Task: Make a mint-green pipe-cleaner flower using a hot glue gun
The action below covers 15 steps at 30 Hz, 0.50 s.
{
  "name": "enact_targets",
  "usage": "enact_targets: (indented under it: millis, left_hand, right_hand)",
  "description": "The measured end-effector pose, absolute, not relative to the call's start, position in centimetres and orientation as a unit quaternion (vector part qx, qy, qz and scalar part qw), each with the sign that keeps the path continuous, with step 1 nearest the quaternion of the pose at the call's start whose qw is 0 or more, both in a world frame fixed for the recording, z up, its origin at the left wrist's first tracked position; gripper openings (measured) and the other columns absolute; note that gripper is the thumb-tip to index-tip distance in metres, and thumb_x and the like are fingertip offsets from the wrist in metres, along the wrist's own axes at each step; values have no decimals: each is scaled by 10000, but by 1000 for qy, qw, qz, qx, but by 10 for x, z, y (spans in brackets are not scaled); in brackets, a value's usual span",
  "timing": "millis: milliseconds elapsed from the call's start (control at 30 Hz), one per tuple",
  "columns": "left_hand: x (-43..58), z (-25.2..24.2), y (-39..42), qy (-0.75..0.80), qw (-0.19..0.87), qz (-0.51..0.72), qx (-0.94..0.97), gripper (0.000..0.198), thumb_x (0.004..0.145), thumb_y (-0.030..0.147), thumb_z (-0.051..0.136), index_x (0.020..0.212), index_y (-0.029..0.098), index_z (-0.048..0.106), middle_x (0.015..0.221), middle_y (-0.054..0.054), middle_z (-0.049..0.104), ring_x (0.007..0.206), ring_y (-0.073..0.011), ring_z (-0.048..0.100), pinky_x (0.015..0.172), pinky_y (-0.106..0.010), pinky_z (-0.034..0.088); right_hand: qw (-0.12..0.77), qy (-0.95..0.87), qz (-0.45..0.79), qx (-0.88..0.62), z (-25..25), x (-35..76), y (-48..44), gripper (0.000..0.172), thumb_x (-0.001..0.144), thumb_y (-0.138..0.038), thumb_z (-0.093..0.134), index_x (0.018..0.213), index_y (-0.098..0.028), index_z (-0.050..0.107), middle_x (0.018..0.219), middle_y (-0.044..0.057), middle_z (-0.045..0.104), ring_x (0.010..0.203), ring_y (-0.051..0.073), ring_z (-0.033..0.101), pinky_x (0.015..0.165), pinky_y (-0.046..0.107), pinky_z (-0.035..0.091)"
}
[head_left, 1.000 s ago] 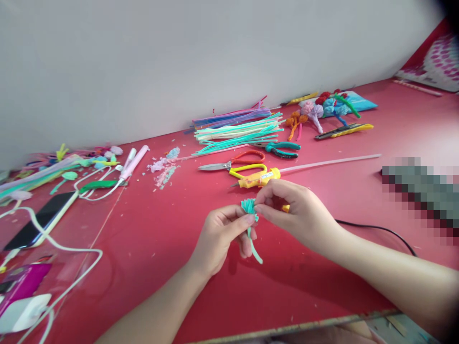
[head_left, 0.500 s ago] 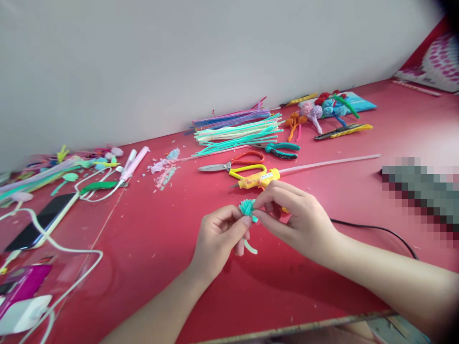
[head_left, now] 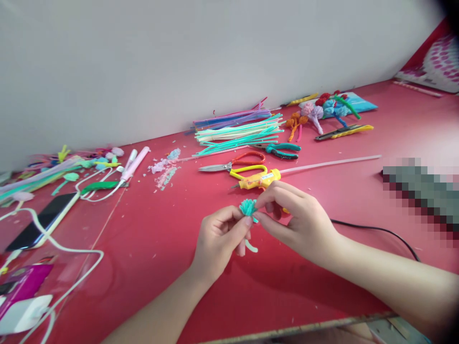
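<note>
A small teal flower [head_left: 247,207] of fuzzy stem pieces is held up over the red table. My left hand [head_left: 224,234] pinches its base between thumb and fingers, and a pale green stem [head_left: 251,246] curves out below those fingers. The thumb and forefinger of my right hand [head_left: 292,215] are closed on the flower's right edge. Just behind my right hand lies a yellow glue gun [head_left: 260,178] with a long pinkish glue stick [head_left: 330,164] in its back.
Behind are scissors [head_left: 218,167], teal pliers [head_left: 283,151], bundled fuzzy stems [head_left: 238,132], finished flowers [head_left: 311,112] and a cutter [head_left: 344,132]. On the left lie a phone [head_left: 45,220], white cables and a pink tool [head_left: 135,164]. The red table's [head_left: 287,306] front edge runs below my hands.
Both hands keep nearly the same grip. The whole view has shifted very slightly.
</note>
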State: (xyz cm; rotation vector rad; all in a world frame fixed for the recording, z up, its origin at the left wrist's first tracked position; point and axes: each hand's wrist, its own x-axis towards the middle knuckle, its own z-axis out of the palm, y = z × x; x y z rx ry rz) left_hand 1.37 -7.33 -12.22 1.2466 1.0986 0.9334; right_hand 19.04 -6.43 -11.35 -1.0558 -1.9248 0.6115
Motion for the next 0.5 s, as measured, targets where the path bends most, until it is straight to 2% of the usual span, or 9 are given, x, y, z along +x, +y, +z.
enact_targets:
  millis: [500]
  left_hand:
    - [13, -125, -75, 457, 554, 409, 563, 224, 860, 275, 585, 672, 157, 567, 565, 56, 552, 383, -26, 489, 419, -148, 392]
  right_hand:
    - [449, -775, 219, -388, -116, 191, -65, 33, 829, -153, 584, 859, -166, 580, 743, 0, 536, 618, 96, 480, 564, 227, 413]
